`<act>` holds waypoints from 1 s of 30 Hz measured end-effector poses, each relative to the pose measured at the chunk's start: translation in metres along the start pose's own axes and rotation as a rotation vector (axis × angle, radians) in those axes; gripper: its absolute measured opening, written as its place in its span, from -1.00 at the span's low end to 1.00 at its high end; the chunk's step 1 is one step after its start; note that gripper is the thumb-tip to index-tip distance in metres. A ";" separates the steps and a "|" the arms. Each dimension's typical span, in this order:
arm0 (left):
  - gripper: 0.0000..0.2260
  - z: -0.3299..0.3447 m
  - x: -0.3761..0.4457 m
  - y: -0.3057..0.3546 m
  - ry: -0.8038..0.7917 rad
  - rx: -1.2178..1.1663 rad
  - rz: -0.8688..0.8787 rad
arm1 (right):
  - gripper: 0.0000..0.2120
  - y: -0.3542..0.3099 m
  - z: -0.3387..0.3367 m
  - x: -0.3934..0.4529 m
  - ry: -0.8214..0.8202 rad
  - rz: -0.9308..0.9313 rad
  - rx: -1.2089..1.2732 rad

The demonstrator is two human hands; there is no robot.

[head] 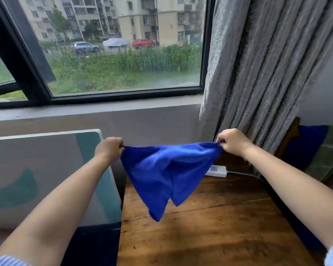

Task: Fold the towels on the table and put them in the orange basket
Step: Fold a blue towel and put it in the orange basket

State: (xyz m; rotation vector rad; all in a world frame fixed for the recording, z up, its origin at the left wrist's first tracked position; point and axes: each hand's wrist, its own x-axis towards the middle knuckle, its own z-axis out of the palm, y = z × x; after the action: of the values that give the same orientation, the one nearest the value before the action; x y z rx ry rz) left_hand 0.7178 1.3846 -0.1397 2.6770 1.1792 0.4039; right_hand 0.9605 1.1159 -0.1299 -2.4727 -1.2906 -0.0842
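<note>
While hands pinch blue towel [165,169] aloft, power strip's [217,170] label unreadable

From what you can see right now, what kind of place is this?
Probably a room in a home, at ground level. A large window looks onto apartment blocks and parked cars, a grey curtain hangs beside it, and both hands hold a blue towel above a wooden table.
</note>
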 end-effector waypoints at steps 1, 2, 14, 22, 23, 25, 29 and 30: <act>-0.86 0.001 0.000 -0.002 0.010 0.009 -0.014 | -0.83 0.000 0.001 0.000 0.022 0.011 0.032; -0.86 0.001 0.000 -0.003 0.027 0.002 -0.034 | -0.82 0.002 0.002 0.002 0.072 0.029 0.063; -0.94 0.010 -0.001 -0.003 -0.375 0.072 0.062 | -0.77 0.012 0.005 0.004 -0.177 0.130 0.047; -0.86 0.016 0.007 0.001 -0.887 0.064 -0.041 | -0.75 0.010 0.011 0.012 -0.455 0.268 0.186; -0.92 0.021 0.011 0.001 -0.690 0.001 -0.077 | -0.79 0.009 0.013 0.017 -0.440 0.277 0.163; -0.90 0.028 0.019 0.001 -0.233 -0.059 -0.156 | -0.81 0.007 0.018 0.031 -0.364 0.271 0.050; -0.85 0.039 0.026 0.013 0.067 -0.090 -0.219 | -0.72 -0.001 0.030 0.054 -0.163 0.298 -0.063; -0.84 0.040 0.028 0.014 0.101 -0.107 -0.228 | -0.71 -0.003 0.031 0.060 -0.089 0.299 -0.051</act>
State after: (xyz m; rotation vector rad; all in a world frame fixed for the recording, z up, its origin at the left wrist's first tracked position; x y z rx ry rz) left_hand 0.7580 1.3937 -0.1687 2.4234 1.4293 0.5527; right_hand 0.9900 1.1746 -0.1453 -2.7100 -0.9477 0.0685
